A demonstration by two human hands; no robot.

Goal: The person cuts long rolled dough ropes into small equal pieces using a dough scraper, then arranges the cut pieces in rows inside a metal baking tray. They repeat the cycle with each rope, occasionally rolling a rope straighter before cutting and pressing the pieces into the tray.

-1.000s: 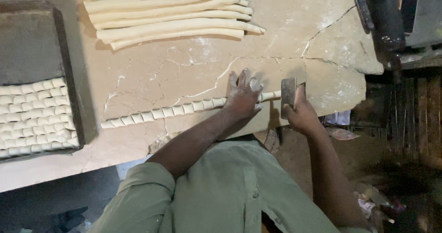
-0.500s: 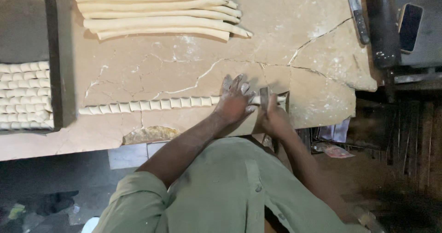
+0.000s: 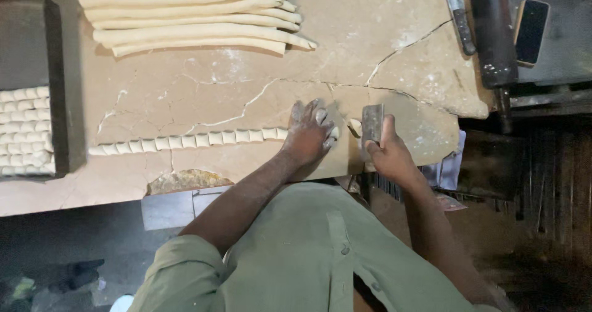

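My left hand (image 3: 310, 133) lies flat and spread on the nearly fully cut dough rope (image 3: 185, 142), my right hand (image 3: 387, 155) grips the scraper (image 3: 372, 123) at its last end piece (image 3: 354, 127), and several uncut ropes (image 3: 191, 17) remain.

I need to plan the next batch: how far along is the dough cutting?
Done: cut pieces fill part of the tray, and one rope lies sliced in a row on the slab. In hand: the left hand presses the row's end while the right hand grips a scraper at the last bit. Left: a stack of uncut ropes.
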